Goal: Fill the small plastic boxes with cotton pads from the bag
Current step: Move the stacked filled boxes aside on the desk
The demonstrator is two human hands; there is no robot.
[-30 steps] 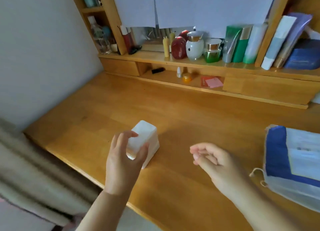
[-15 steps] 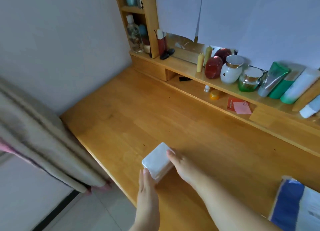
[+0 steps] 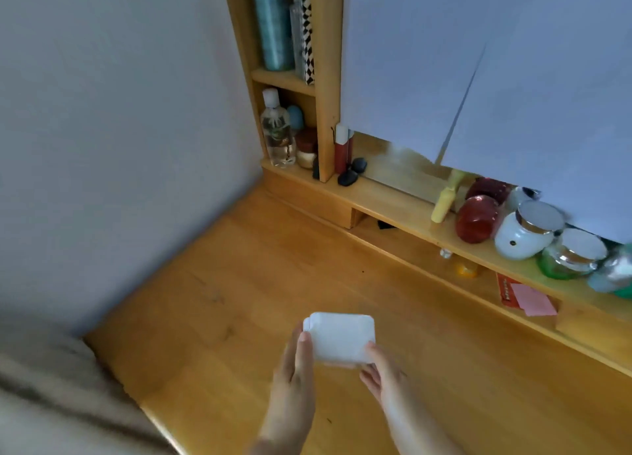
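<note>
With both hands, left hand point(image 3: 294, 369) and right hand point(image 3: 378, 369), gripping the small white translucent plastic box point(image 3: 340, 340) above the wooden table point(image 3: 239, 283), a hard pry could probably flip it loose.

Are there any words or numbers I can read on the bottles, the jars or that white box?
None can be read.
White box, held by left hand and right hand: plain, no text shows.
Clear bottle: label too blurred.
Red card: white marks, too small and blurred.
Jars: no readable text.
</note>
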